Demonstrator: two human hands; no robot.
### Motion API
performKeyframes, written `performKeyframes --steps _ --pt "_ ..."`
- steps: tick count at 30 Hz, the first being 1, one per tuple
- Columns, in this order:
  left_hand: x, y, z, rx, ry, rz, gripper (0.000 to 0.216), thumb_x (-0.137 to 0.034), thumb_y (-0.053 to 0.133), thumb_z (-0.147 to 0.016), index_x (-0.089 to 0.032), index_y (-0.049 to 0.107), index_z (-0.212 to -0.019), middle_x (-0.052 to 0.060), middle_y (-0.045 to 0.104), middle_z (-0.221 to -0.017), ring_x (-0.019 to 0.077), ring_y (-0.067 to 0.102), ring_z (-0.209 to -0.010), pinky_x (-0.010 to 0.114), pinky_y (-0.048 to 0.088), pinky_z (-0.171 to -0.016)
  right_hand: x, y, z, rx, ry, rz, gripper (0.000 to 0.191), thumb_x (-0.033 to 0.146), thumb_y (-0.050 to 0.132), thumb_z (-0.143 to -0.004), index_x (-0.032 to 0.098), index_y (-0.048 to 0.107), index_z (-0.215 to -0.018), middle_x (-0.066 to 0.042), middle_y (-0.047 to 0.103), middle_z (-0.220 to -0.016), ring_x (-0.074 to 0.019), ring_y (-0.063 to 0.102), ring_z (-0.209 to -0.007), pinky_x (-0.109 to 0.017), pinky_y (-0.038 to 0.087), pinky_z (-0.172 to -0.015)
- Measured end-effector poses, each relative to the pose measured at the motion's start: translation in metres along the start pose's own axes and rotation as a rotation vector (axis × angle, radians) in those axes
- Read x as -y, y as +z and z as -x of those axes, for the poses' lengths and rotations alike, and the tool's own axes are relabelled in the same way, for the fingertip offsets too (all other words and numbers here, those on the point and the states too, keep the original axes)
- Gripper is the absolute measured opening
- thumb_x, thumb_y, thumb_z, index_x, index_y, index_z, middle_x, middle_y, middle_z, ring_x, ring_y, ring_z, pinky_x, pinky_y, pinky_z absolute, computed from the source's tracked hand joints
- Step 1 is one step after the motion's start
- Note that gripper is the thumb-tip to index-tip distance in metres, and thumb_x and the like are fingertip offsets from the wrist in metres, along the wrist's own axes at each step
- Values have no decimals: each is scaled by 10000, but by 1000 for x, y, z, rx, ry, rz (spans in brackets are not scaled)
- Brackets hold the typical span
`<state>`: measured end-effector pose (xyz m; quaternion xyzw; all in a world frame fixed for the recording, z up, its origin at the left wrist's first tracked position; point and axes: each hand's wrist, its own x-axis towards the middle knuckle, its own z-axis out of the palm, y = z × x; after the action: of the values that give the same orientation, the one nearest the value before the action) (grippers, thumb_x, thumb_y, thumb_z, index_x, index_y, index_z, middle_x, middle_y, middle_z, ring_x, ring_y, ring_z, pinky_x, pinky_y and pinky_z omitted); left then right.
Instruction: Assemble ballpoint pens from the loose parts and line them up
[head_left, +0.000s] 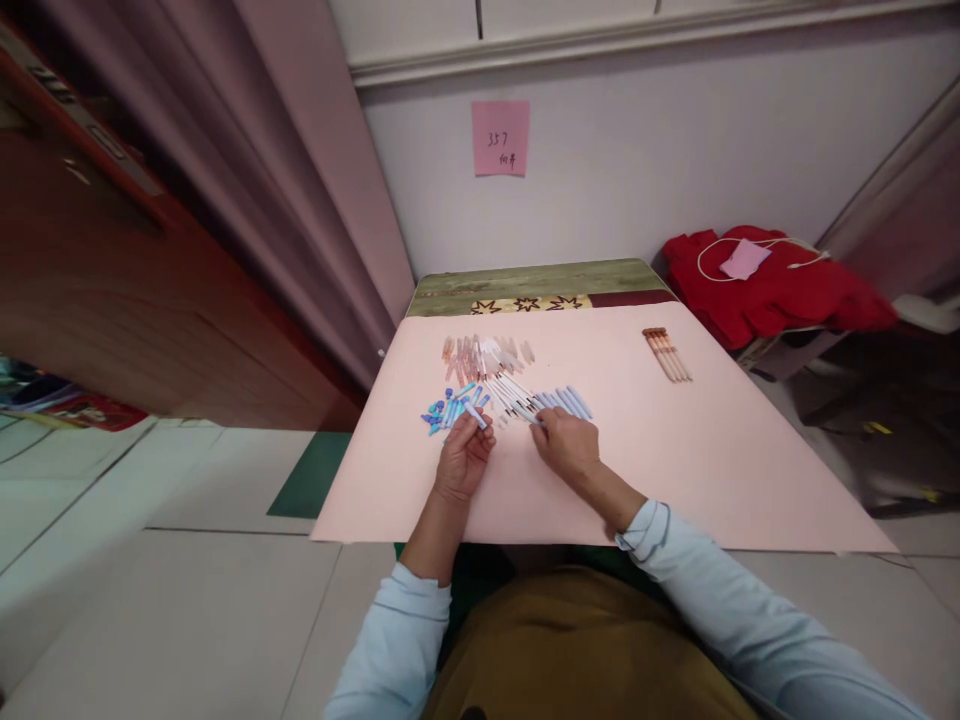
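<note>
My left hand (pixel 466 460) is closed in a pinch on a pale lavender pen part (pixel 475 414), held just above the pink table sheet. Around its fingertips lies a pile of small blue and turquoise pen caps (pixel 447 408). My right hand (pixel 568 441) has its fingers closed at the near end of the white pen refills (pixel 510 391); what they hold, if anything, is hidden. Light blue pen barrels (pixel 574 401) lie side by side just beyond its knuckles. Farther back, brownish see-through pen parts (pixel 469 358) are spread in a loose heap.
Assembled-looking brown pens (pixel 667 356) lie in a row at the right on the pink sheet (pixel 637 490). A red cloth (pixel 780 300) with a white cable stands beyond the table's right edge. A wooden door (pixel 150 290) and a curtain (pixel 300 180) are at the left.
</note>
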<state>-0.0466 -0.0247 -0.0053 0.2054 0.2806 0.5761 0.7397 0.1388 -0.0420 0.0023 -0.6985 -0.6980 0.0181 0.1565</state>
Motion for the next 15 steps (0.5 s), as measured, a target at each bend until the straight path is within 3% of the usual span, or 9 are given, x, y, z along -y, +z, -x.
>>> performKeyframes --steps 7,15 --pt "1 -1 0 41 -3 -20 213 -178 719 -758 -154 656 -960 26 639 -829 71 574 -648 171 484 -571 -16 -13 25 -59 170 -35 228 391 501 -879 227 648 -936 -20 678 -896 -157 587 -714 -264 233 -540" --pt "0 4 0 37 2 -69 186 -181 723 -759 -132 657 -926 31 650 -841 62 583 -645 166 496 -591 -27 -14 40 -39 217 -102 192 389 541 -859 228 626 -918 -11 669 -885 -143 564 -675 -250 225 -545"
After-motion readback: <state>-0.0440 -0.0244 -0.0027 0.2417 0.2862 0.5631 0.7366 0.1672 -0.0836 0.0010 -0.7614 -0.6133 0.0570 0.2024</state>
